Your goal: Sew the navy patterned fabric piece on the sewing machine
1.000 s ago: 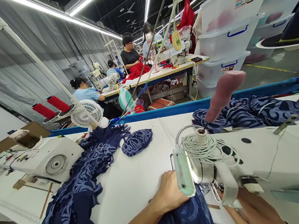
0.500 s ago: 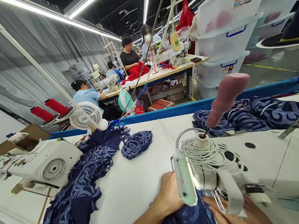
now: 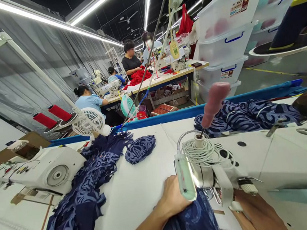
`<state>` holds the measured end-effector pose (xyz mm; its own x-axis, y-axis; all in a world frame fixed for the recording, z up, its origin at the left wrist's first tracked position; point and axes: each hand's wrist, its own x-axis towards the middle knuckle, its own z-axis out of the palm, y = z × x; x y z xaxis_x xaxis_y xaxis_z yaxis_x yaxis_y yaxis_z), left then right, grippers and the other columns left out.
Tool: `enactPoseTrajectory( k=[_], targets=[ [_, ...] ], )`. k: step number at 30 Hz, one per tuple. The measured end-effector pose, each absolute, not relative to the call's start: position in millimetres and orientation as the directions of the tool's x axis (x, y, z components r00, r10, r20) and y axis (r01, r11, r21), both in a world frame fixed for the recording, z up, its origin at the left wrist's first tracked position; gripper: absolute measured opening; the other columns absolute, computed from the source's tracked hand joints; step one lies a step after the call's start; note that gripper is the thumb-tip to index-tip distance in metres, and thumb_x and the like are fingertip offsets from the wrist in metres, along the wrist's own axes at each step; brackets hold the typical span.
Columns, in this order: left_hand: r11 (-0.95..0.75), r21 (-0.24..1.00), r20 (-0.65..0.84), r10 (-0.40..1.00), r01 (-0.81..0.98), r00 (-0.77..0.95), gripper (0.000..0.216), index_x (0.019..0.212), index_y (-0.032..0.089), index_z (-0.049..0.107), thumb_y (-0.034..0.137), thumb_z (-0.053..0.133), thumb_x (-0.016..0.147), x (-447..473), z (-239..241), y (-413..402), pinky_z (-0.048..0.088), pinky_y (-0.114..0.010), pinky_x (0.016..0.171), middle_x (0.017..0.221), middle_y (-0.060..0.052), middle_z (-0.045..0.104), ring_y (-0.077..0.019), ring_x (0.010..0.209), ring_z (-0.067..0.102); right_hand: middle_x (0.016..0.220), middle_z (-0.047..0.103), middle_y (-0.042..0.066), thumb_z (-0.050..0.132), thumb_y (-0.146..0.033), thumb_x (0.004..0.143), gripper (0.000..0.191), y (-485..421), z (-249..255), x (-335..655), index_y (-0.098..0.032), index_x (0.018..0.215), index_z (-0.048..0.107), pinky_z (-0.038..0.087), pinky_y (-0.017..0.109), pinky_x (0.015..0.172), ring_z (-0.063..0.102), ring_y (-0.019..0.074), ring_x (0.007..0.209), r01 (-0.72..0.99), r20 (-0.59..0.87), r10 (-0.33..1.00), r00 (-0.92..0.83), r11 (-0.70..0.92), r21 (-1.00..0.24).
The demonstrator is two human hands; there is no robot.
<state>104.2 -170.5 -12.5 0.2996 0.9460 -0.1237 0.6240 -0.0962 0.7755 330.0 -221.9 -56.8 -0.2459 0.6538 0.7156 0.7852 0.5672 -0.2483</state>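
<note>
Navy patterned cloth (image 3: pixel 191 223) lies under the head of the sewing machine (image 3: pixel 229 165), right at the near edge of the white table (image 3: pixel 139 188), and both my hands are on it. My left hand (image 3: pixel 175 198) rests flat on the cloth just left of the needle area, fingers pressed down and tucked behind the small lamp (image 3: pixel 185 177), so I cannot tell how wide they are spread. My right hand (image 3: pixel 253 210) sits on the other side, under the machine's arm; its fingertips are hidden by the machine, so whether they pinch the cloth or only press it I cannot tell.

To do this well, I judge I should keep the left hand flat and light, steering the cloth instead of dragging it, and let the right hand keep the edge straight. Both sets of fingers ought to stay clear of the needle, which I cannot see from here.

More of the same cloth trails in a long heap (image 3: pixel 80 201) to my left, beside a second machine (image 3: pixel 47 170), and another pile (image 3: pixel 246 115) lies behind the pink thread cone (image 3: pixel 214 102). Other people work at tables farther back.
</note>
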Motion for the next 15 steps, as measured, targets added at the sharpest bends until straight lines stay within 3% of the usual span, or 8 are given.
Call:
enactPoseTrajectory(
  k=[7, 11, 15],
  targets=[
    [-0.139, 0.771, -0.08, 0.947, 0.622, 0.311, 0.011, 0.074, 0.023, 0.063, 0.033, 0.062, 0.078, 105, -6, -171, 0.044, -0.028, 0.073, 0.071, -0.001, 0.062, -0.0212, 0.078, 0.059, 0.079, 0.065, 0.005, 0.037, -0.016, 0.097, 0.027, -217, -56, 328, -0.023, 0.089, 0.062, 0.055, 0.032, 0.066, 0.064, 0.0202, 0.075, 0.754, 0.745, 0.562, -0.359, 0.645, -0.124],
    [-0.161, 0.784, -0.03, 0.955, 0.599, 0.297, 0.009, 0.074, 0.022, 0.063, 0.031, 0.063, 0.077, 92, 3, -185, 0.043, -0.027, 0.071, 0.076, 0.0, 0.065, -0.0185, 0.073, 0.058, 0.082, 0.066, 0.006, 0.035, -0.02, 0.101, 0.033, -215, -48, 329, -0.023, 0.094, 0.067, 0.055, 0.032, 0.067, 0.064, 0.0195, 0.073, 0.739, 0.779, 0.523, -0.346, 0.664, -0.117],
    [-0.167, 0.797, 0.047, 0.975, 0.58, 0.216, 0.005, 0.075, 0.021, 0.06, 0.025, 0.063, 0.078, 74, 12, -213, 0.04, -0.025, 0.073, 0.078, 0.001, 0.063, -0.0161, 0.075, 0.056, 0.086, 0.07, 0.003, 0.044, -0.024, 0.1, 0.026, -220, -48, 327, -0.026, 0.102, 0.069, 0.055, 0.026, 0.071, 0.067, 0.0173, 0.075, 0.66, 0.807, 0.47, -0.356, 0.739, -0.139]
  ],
)
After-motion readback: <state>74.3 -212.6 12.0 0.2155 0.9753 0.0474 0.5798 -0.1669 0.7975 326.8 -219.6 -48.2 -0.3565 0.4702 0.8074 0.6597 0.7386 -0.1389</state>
